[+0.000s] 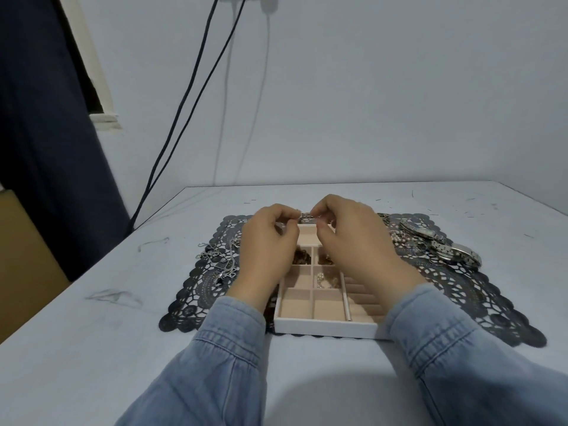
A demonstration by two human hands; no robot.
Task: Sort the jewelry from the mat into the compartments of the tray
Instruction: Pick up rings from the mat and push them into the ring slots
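Observation:
A white tray with pink compartments sits on a dark lace mat. Above its far end my left hand and my right hand each pinch an end of a small silver jewelry piece, held between them. Some middle compartments hold brownish and silver items. Silver chains lie on the mat's left part. Silver watches and more chains lie on the mat's right part. My hands hide the tray's far compartments in part.
The mat lies on a pale table that stands against a wall. Dark cables hang down behind the table's left corner. A dark curtain and a brown panel are at the left.

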